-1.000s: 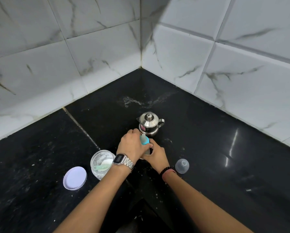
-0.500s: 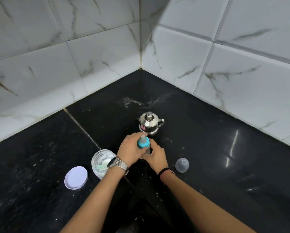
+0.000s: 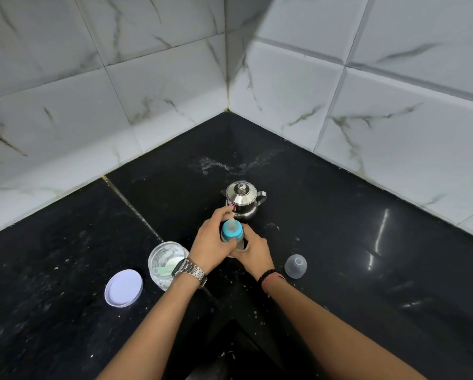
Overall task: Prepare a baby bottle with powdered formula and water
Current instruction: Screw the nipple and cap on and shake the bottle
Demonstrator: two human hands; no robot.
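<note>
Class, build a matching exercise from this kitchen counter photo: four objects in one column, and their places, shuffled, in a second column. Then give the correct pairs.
Objects
1. steel kettle
2. white lid
3. clear bottle cap
4. formula jar

Places
A. flat on the counter, furthest left
B. just left of the left wrist, open, scoop inside
C. behind the baby bottle, nearest the wall corner
D. right of the right wrist

Pairs: 1-C, 2-A, 3-D, 4-B
</note>
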